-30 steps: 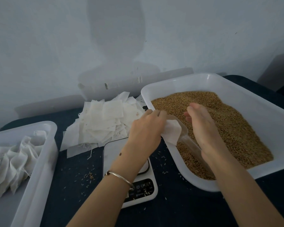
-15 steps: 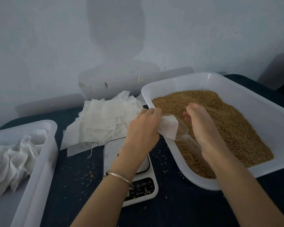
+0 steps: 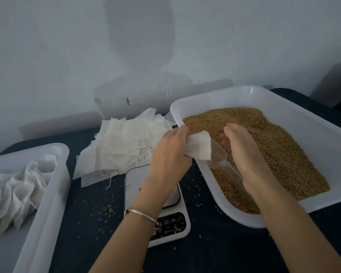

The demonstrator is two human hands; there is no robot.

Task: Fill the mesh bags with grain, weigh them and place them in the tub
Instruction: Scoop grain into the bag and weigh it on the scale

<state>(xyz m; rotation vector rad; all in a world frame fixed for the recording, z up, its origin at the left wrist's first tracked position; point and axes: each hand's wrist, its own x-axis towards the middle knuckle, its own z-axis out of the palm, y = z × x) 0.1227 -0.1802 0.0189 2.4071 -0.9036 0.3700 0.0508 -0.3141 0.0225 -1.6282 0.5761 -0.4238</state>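
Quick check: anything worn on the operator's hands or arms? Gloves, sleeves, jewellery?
No gloves and no sleeves in view: both forearms are bare. The left hand has a thin silver bangle at the wrist. The right hand and its wrist carry nothing.

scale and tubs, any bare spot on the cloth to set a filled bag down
Dark cloth between the left tub and the scale, dotted with stray grains. More in front of the scale. Crowded behind: empty bag pile, both hands at the grain tub.
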